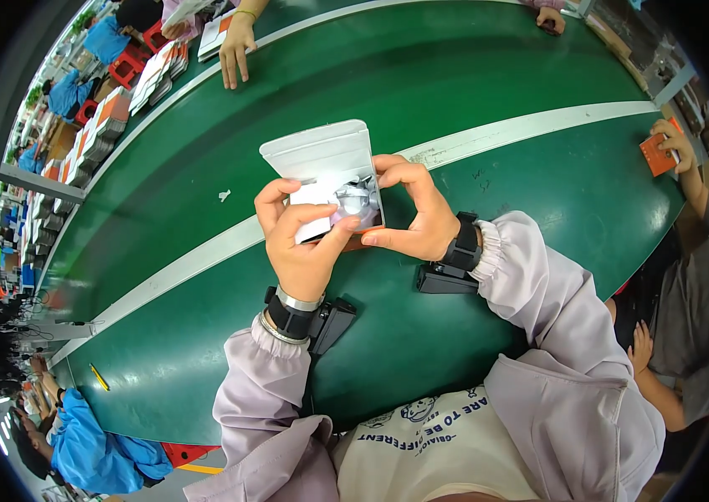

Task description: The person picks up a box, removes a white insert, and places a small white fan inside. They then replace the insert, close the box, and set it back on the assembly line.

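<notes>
A small white box (314,156) with its lid raised is held over the green table, in front of me. Inside it lies a shiny, crumpled silver wrapping (358,199), beside a plain white flap or insert (312,224). My left hand (297,238) is closed at the box's left side, its thumb reaching over the opening by the silver wrapping. Along the right wall, the fingers and thumb of my right hand (418,211) grip the box. What is under the silver wrapping is hidden.
White strips cross the green table (471,75). A co-worker's hand (237,52) rests at the far edge; another co-worker's hand (679,144) at right holds an orange box (657,154). A yellow pen (100,377) lies near left. Stacked boxes (102,125) stand beyond the left edge.
</notes>
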